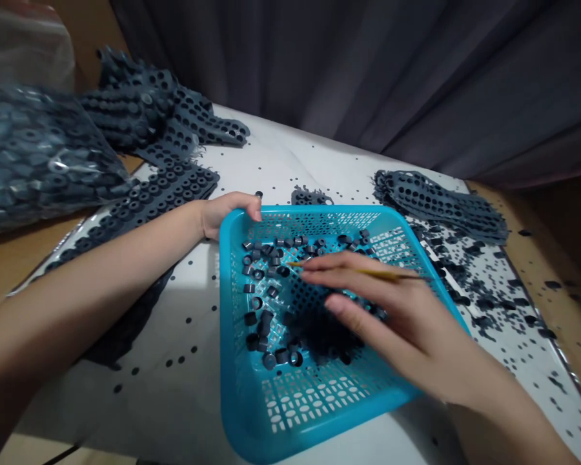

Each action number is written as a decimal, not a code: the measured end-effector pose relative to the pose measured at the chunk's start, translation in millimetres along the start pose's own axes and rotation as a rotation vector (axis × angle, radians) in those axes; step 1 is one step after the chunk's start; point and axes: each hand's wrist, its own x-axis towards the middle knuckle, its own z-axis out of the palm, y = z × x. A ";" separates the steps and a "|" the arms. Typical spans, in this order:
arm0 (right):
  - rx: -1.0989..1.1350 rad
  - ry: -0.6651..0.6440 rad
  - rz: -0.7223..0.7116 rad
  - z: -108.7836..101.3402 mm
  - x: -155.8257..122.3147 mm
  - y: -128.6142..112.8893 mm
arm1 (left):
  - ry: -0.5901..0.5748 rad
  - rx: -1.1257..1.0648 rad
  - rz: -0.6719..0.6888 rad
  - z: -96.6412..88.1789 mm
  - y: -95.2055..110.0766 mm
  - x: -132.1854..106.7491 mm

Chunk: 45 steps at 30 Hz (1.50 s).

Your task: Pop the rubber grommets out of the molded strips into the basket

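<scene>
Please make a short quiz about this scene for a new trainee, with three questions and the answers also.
1. True or false: the left hand holds the rim of the blue plastic basket.
2. Which hand holds the thin yellow stick?
3. Fill in the blank: the small dark grey rings lie inside the ____.

Key: 1. True. 2. The right hand. 3. Basket.

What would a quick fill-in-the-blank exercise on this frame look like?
1. The perforated plastic basket is ____ in colour.
2. The left hand grips the basket's ____.
3. The right hand holds a thin ____ stick.
4. Small dark hollow cylinders lie ____ the basket.

Missing words: blue; rim; yellow; inside.
</scene>
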 end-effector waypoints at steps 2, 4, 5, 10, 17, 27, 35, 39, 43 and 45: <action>-0.045 0.148 0.042 -5.1 -2.3 -0.5 | 0.038 -0.025 -0.015 -2.7 -0.9 0.4; -0.063 0.210 0.050 -7.1 -3.6 -2.2 | 0.050 -0.041 -0.012 -2.9 -1.0 1.1; -0.061 0.195 0.045 -6.5 -3.7 -3.3 | 0.045 -0.044 -0.006 -2.0 -0.7 1.5; -0.012 -0.133 0.007 4.3 0.0 -5.6 | -0.001 -0.043 0.028 5.7 1.8 1.8; -0.001 0.183 0.140 -5.9 -3.3 2.0 | 0.025 -0.042 -0.010 2.3 2.6 -1.7; 0.201 -0.187 0.047 10.6 -0.5 -6.8 | -0.023 -0.027 0.010 6.0 2.5 0.7; 0.209 0.002 0.154 11.2 -2.7 0.6 | 0.030 -0.054 -0.012 2.4 0.2 2.2; 0.248 -0.066 0.086 13.1 -1.8 -4.2 | -0.003 -0.046 0.031 4.8 1.5 3.7; 0.276 -0.185 0.003 15.3 0.8 -6.8 | -0.038 -0.027 0.060 4.6 1.9 4.3; 0.271 -0.206 0.019 17.2 1.5 -5.9 | -0.038 -0.017 0.058 3.4 1.3 4.1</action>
